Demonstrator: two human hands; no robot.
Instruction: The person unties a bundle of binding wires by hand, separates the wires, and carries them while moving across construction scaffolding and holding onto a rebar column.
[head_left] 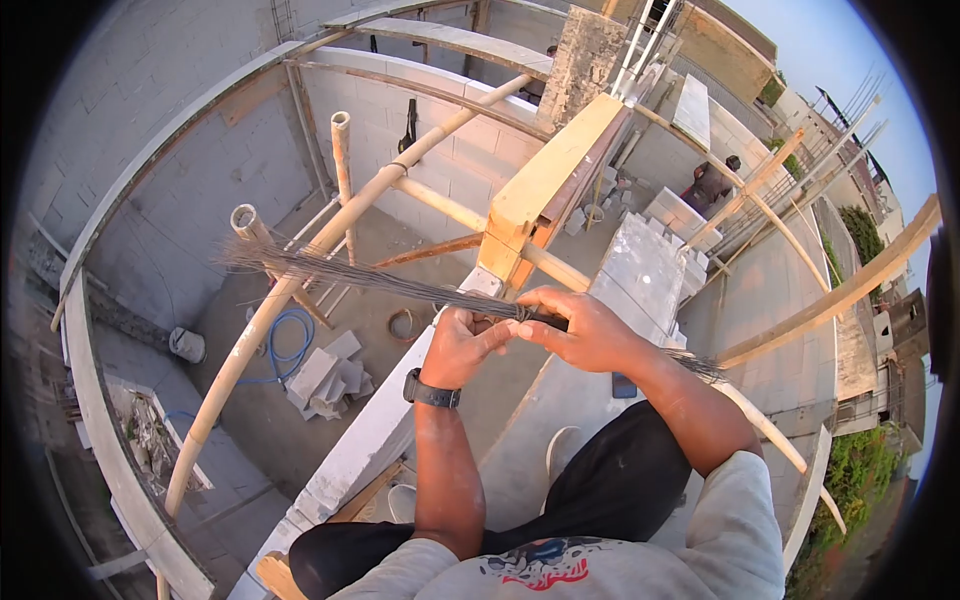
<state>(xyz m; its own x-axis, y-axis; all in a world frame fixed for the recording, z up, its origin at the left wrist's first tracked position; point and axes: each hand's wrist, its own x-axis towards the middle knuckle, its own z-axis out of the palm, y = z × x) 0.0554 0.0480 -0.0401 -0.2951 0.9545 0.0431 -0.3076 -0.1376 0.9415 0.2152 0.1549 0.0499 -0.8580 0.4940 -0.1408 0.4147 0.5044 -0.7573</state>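
Between both hands (520, 335) — wire bundle (400, 283), its middle partly hidden.

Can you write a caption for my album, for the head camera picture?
Two bare hands grip a bundle of thin dark wires above a pale block wall.

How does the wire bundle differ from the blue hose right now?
The wire bundle is dark and made of many thin strands; the blue hose looks like one smooth line. The wire bundle runs nearly straight, splayed at its far end, while the blue hose lies looped. The left hand and right hand hold the bundle; the hose rests on the floor. Both are long.
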